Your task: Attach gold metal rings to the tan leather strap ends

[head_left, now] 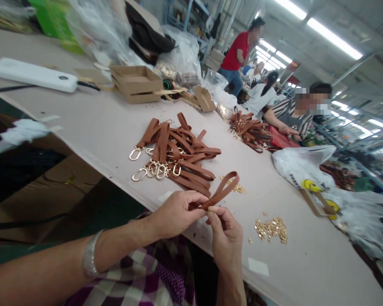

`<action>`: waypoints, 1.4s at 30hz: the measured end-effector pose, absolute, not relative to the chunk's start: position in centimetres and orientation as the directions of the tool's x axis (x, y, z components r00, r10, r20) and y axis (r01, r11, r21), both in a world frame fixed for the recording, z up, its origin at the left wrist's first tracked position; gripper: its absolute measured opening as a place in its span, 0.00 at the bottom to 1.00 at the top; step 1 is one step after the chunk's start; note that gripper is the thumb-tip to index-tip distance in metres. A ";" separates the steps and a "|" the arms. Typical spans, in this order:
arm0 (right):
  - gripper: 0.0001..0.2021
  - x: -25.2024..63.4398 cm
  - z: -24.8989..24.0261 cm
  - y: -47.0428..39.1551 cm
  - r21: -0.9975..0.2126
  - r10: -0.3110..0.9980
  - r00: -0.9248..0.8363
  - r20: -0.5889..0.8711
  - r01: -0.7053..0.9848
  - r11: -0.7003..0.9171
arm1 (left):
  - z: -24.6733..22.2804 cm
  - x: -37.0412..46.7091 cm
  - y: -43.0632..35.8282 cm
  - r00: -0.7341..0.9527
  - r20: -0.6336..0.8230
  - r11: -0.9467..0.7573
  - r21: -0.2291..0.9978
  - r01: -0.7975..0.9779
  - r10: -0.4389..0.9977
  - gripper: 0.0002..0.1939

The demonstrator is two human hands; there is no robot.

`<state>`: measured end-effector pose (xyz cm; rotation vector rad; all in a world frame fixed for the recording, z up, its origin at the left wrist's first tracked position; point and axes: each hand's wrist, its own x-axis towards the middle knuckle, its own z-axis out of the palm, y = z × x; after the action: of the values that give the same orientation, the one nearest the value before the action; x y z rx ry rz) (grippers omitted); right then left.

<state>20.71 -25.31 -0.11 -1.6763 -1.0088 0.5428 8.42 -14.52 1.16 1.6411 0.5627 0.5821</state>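
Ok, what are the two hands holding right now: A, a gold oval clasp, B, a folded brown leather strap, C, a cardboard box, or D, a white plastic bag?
B: the left hand and right hand pinch the ends of a looped brown strap above the table edge.

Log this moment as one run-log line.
left hand: pinches brown strap | right hand: pinches same strap end | near: strap pile, gold rivets

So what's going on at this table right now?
A person is holding a folded brown strap at its ends with the left hand and right hand. A pile of finished straps with gold clasps lies ahead on the table, with small gold fittings to the right.
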 end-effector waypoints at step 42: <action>0.09 31.0 -3.4 -34.6 0.151 0.902 0.312 0.298 0.918 -0.368 | -1.1 10.1 -17.4 0.912 -0.287 0.659 0.752 0.025 0.293 0.15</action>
<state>31.00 -34.62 -3.42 -2.5068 -1.7393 -0.5200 10.09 -17.40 -1.08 0.8430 0.4067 0.1567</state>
